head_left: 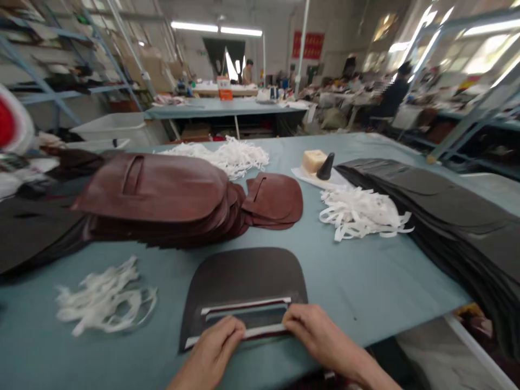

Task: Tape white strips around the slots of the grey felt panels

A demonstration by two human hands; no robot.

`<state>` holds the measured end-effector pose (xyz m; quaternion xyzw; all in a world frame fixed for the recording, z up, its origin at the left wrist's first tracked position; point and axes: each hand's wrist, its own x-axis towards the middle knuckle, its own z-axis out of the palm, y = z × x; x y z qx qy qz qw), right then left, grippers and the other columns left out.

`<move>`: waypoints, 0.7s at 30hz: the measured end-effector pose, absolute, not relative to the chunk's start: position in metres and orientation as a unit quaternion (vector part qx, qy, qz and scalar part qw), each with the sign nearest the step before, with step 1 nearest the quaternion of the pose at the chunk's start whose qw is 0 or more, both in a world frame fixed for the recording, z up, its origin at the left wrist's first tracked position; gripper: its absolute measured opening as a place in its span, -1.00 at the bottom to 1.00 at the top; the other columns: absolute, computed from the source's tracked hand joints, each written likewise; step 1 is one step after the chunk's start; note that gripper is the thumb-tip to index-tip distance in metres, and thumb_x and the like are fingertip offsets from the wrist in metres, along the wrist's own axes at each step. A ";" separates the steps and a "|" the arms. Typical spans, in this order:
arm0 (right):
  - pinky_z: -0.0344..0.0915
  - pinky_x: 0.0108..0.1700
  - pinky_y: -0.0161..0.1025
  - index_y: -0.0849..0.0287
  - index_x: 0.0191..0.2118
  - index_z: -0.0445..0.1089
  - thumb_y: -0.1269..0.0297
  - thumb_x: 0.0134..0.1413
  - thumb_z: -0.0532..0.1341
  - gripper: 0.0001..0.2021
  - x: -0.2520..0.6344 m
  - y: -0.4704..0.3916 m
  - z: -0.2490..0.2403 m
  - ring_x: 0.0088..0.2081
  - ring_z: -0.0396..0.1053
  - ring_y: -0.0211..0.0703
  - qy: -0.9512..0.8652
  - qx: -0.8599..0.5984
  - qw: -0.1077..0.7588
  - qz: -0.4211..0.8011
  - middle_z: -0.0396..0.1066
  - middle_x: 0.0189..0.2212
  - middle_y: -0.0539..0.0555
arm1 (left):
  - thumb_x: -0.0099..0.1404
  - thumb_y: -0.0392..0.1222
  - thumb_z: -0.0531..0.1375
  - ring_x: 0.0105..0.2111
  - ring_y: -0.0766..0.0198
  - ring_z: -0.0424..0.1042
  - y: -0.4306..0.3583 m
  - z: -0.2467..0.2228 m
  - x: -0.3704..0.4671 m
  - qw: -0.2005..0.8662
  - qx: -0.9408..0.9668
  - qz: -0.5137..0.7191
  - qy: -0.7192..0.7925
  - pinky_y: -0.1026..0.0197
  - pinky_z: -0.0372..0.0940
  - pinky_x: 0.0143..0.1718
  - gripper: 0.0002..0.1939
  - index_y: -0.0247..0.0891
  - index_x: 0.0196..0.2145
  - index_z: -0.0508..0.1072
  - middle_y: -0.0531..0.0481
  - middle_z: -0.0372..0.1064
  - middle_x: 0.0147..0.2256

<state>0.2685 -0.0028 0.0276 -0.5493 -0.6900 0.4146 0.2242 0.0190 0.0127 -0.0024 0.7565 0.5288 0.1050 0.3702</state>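
A dark leather panel [247, 273] with rounded far corners lies flat in front of me. It has a long slot, and a white strip [247, 306] runs along the slot's far side. A second white strip [264, 329] lies along the panel's near edge. My left hand [219, 341] is closed on this near strip around its middle. My right hand [311, 327] pinches the same strip at its right end, by the panel's corner. The fingertips of both hands are partly hidden.
Stacked brown leather panels [162, 189] and smaller brown pieces [276, 197] lie beyond. White strips are heaped at left [105, 298], right [361, 214] and back [227, 154]. A yellowish block [313, 161] and black cone [326, 167] stand near dark panels [439, 200]. A person [392, 95] sits far right.
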 end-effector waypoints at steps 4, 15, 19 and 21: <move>0.15 -0.34 -0.33 0.13 -0.39 0.41 0.23 0.20 0.00 -0.73 0.286 -0.013 0.026 -0.44 0.30 -0.23 -0.686 -0.565 0.195 0.415 0.38 -0.50 -0.02 | 0.35 -0.01 -0.04 -0.31 0.29 0.36 -0.008 0.017 0.012 0.442 0.696 0.132 0.551 0.29 0.19 -0.26 -0.69 -0.18 -0.38 0.38 0.07 0.40 -0.37; 0.17 -0.41 -0.31 0.09 -0.41 0.36 0.09 0.18 0.00 -0.70 0.278 -0.015 -0.008 -0.51 0.33 -0.19 -0.687 -0.615 0.168 0.350 0.38 -0.56 0.00 | 0.24 0.02 0.07 -0.51 0.33 0.22 -0.007 0.009 -0.022 0.388 0.593 0.203 0.676 0.31 0.08 -0.45 -0.70 -0.26 -0.45 0.39 0.10 0.26 -0.56; 0.13 -0.47 -0.30 0.07 -0.44 0.34 -0.01 0.15 0.02 -0.67 0.271 -0.013 -0.017 -0.57 0.31 -0.19 -0.671 -0.646 0.159 0.328 0.35 -0.63 -0.03 | 0.22 0.00 0.08 -0.50 0.31 0.29 0.001 0.002 -0.033 0.379 0.574 0.205 0.696 0.30 0.11 -0.43 -0.71 -0.27 -0.44 0.41 0.07 0.33 -0.54; 0.13 -0.46 -0.30 0.06 -0.42 0.35 -0.01 0.16 -0.01 -0.67 0.271 -0.013 -0.019 -0.55 0.32 -0.18 -0.673 -0.646 0.156 0.324 0.36 -0.61 -0.03 | 0.23 -0.04 0.06 -0.49 0.31 0.31 0.004 -0.001 -0.035 0.375 0.580 0.204 0.694 0.29 0.13 -0.42 -0.73 -0.27 -0.44 0.42 0.07 0.35 -0.53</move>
